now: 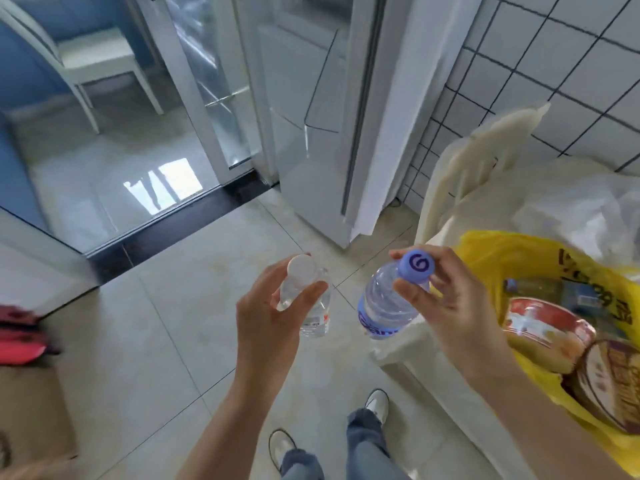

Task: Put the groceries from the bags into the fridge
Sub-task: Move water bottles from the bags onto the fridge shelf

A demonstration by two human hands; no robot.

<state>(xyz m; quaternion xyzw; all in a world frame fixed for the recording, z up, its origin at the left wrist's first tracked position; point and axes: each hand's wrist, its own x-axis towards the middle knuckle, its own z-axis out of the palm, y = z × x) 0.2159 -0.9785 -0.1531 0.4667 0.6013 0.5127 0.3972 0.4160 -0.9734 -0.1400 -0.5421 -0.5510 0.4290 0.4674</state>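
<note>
Bottles fill both hands above the tiled floor [166, 341], in front of the white fridge [311, 109], whose door looks shut. The left hand [273, 306] curls its fingers and thumb round the neck of a small clear bottle [313, 306] with a white cap; the right hand [446, 299] pinches a larger water bottle [381, 306] just under its purple cap, thumb on the near side and fingers behind, the blue label hanging below. Both bottles hang upright or nearly so, near each other but apart, and well short of the fridge. To the right of the fridge, on a white plastic chair [446, 188], sits an open yellow bag [512, 258] with dark print. Inside it lie a red-rimmed round tub [550, 327], a brown-lidded round tub [609, 379] nearer the camera, and what seems to be a blue packet [578, 296] further in, too blurred to name. A white bag [568, 209] lies crumpled behind the yellow one, against the white tiled wall [554, 64]. Left of the fridge a glass sliding door [194, 98] stands open on a second room with a white seat [97, 60]. Far left of the fridge, at the frame's edge, are a brown cardboard box [31, 410] and something red [20, 337]. The person's jeans and pale shoes [377, 403] show below the hands.
</note>
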